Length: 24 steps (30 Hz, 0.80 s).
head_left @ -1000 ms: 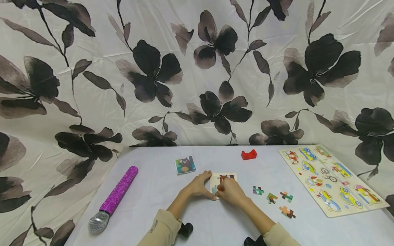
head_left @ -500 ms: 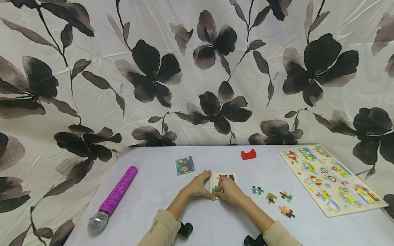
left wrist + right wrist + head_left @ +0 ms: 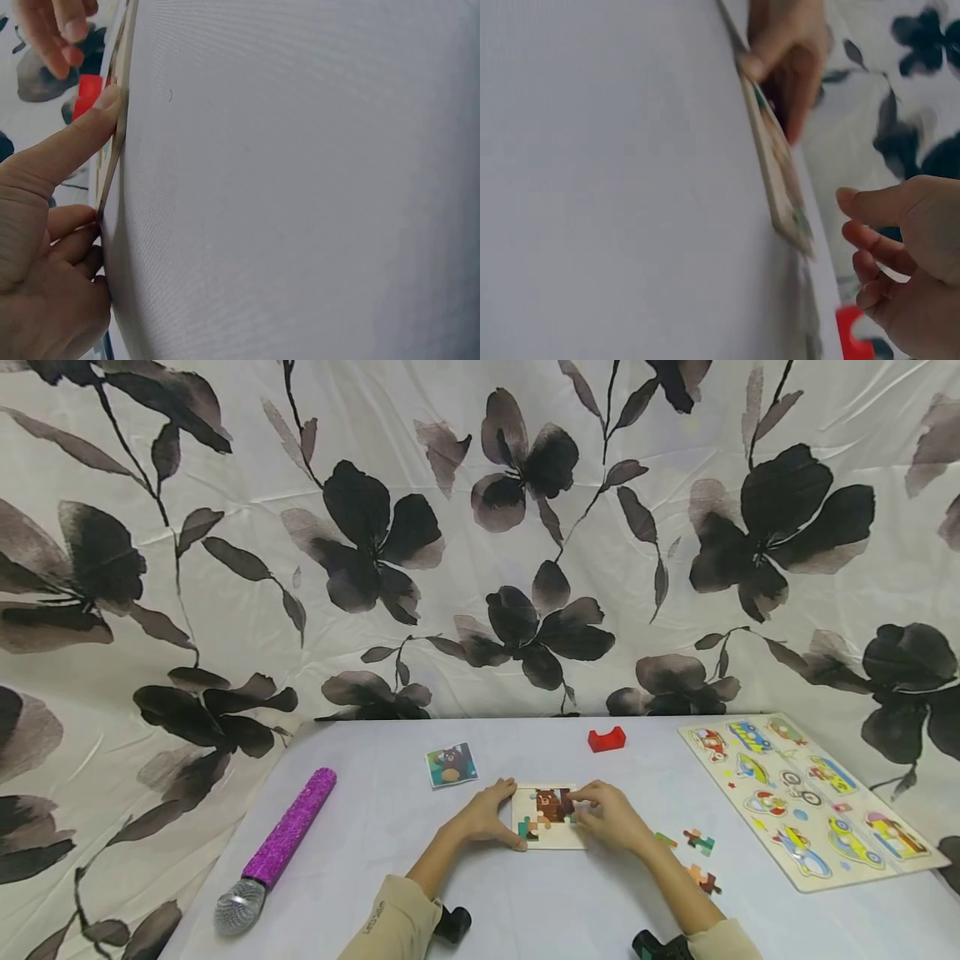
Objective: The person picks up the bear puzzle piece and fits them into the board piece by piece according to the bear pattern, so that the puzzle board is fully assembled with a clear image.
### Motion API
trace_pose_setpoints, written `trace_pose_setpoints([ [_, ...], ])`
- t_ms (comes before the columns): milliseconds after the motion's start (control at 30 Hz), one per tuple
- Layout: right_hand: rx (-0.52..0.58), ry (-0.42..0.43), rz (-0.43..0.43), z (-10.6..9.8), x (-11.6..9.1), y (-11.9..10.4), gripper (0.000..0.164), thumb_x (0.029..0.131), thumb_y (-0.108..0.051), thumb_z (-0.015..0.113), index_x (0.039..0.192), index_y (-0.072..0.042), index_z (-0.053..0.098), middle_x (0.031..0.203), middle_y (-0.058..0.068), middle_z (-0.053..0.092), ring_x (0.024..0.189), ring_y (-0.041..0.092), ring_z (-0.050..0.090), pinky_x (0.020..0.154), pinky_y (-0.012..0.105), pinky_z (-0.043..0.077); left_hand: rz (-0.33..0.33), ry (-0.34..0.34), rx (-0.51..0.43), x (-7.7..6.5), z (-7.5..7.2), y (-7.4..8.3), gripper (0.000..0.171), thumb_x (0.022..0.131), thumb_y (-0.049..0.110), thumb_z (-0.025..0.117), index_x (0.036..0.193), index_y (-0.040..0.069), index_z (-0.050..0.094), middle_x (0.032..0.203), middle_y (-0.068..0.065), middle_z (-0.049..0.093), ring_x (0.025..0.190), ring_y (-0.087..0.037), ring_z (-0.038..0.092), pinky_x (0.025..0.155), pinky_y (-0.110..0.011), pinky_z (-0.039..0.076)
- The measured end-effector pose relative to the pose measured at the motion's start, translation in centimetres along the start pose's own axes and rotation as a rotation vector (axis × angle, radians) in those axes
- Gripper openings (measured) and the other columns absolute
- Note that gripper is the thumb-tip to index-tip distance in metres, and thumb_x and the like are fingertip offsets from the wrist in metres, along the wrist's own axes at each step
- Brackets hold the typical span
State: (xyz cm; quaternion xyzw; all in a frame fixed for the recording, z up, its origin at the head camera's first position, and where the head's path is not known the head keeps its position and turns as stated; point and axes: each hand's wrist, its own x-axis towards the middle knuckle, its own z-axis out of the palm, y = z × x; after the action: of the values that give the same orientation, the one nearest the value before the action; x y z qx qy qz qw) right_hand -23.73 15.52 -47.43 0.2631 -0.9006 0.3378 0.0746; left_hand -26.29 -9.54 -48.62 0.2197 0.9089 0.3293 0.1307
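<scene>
A small wooden jigsaw tray [image 3: 551, 842] lies at the middle of the white table, with brown bear pieces [image 3: 550, 806] at its top and a green piece [image 3: 527, 828] at its lower left. My left hand [image 3: 487, 817] holds the tray's left side, thumb at the near corner and fingers at the far one; the left wrist view shows the thumb [image 3: 75, 139] against its edge. My right hand [image 3: 611, 817] is over the tray's right edge; in the right wrist view its loosely bent fingers [image 3: 877, 244] hold nothing. Loose jigsaw pieces [image 3: 699, 841] lie right of it, partly hidden by the forearm.
A bear picture card [image 3: 452, 766] lies behind the left hand. A purple glittery microphone [image 3: 288, 831] is at the left, a red block [image 3: 607, 740] at the back. The vehicle puzzle board [image 3: 806, 860] fills the right side. A floral curtain [image 3: 450, 652] hangs behind the table.
My right hand has moved right, off the tray's middle to its right edge, uncovering the bear and green pieces. It has left the green piece lying there. My left hand stays in place.
</scene>
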Motion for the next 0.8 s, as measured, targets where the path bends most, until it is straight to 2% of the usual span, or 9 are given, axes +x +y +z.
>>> trace_pose_setpoints([
  [133, -0.019, 0.020, 0.079, -2.7, -1.2, 1.8, 0.031, 0.079, 0.001, 0.070, 0.109, 0.007, 0.066, 0.103, 0.019, 0.066, 0.090, 0.034, 0.060, 0.077, 0.047, 0.051, -0.004, 0.006, -0.009, 0.0, 0.1, 0.1, 0.100, 0.063, 0.031, 0.087, 0.142, -0.003, 0.036, 0.151, -0.016, 0.029, 0.140, -0.036, 0.021, 0.112, -0.055, 0.018],
  [233, -0.039, -0.018, 0.168, -4.3, -2.1, 2.9, 0.038, 0.078, -0.006, 0.073, 0.113, 0.007, 0.064, 0.109, 0.022, 0.065, 0.097, 0.038, 0.058, 0.082, 0.051, 0.050, -0.010, 0.008, -0.016, 0.0, 0.1, 0.2, 0.100, 0.063, 0.031, 0.087, 0.142, -0.003, 0.036, 0.151, -0.016, 0.029, 0.140, -0.036, 0.021, 0.112, -0.054, 0.019],
  [367, -0.099, -0.088, 0.259, -5.4, -3.0, 4.2, 0.049, 0.075, -0.018, 0.079, 0.115, 0.006, 0.063, 0.111, 0.024, 0.061, 0.101, 0.042, 0.055, 0.086, 0.054, 0.047, -0.014, 0.006, -0.014, 0.0, 0.1, 0.1, 0.100, 0.063, 0.031, 0.087, 0.142, -0.002, 0.036, 0.151, -0.016, 0.029, 0.141, -0.036, 0.021, 0.112, -0.054, 0.019],
  [500, -0.084, -0.139, 0.311, -5.5, -3.5, 5.0, 0.052, 0.072, -0.027, 0.081, 0.111, 0.004, 0.066, 0.106, 0.020, 0.061, 0.101, 0.040, 0.053, 0.088, 0.055, 0.044, -0.015, 0.000, -0.021, 0.0, 0.1, 0.0, 0.100, 0.064, 0.031, 0.087, 0.143, -0.002, 0.035, 0.152, -0.016, 0.028, 0.141, -0.036, 0.020, 0.112, -0.054, 0.019],
  [667, -0.002, -0.155, 0.341, -5.1, -3.6, 5.0, 0.033, 0.074, -0.022, 0.080, 0.097, 0.000, 0.072, 0.095, 0.008, 0.061, 0.089, 0.026, 0.055, 0.077, 0.043, 0.049, -0.007, -0.001, -0.024, -0.1, 0.0, 0.2, 0.100, 0.064, 0.029, 0.087, 0.143, -0.003, 0.034, 0.152, -0.017, 0.027, 0.141, -0.036, 0.020, 0.113, -0.053, 0.018],
  [800, 0.053, -0.150, 0.377, -4.9, -3.3, 5.2, 0.017, 0.074, -0.013, 0.078, 0.085, -0.003, 0.069, 0.082, 0.002, 0.059, 0.076, 0.017, 0.050, 0.064, 0.029, 0.045, -0.009, -0.002, -0.031, -0.1, 0.0, 0.2, 0.100, 0.064, 0.029, 0.087, 0.143, -0.003, 0.034, 0.152, -0.016, 0.027, 0.141, -0.035, 0.019, 0.113, -0.053, 0.017],
])
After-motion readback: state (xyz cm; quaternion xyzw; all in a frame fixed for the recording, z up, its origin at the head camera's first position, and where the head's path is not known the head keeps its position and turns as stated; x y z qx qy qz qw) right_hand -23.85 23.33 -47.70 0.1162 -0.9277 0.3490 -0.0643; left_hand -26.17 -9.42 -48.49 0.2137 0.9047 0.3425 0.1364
